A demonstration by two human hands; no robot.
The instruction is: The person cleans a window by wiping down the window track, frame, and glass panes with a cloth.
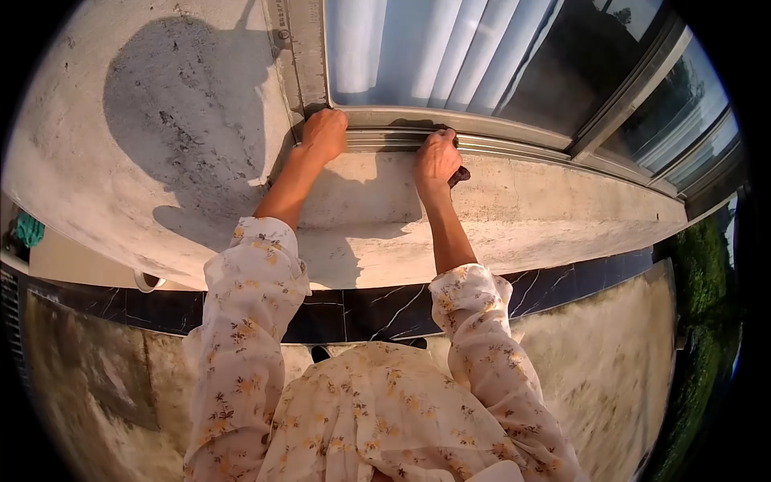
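My right hand [438, 158] is closed around a dark, crumpled cloth [460, 176], pressed against the metal track [385, 138] below the sliding window. Part of the cloth sticks out past the fingers on the right. At the lower left corner of the window frame [312, 88], my left hand [325, 134] is curled up against the metal, its fingertips hidden from me. Whether anything lies inside that hand cannot be seen. Behind the window glass [554, 72] hangs a pale curtain [401, 52].
A rough concrete sill [546, 193] runs under the track, with a concrete wall [72, 104] on the left. Dark marbled tiles [377, 313] line the base below. Green plants [699, 321] stand at the far right, and a green item [30, 230] is at the far left.
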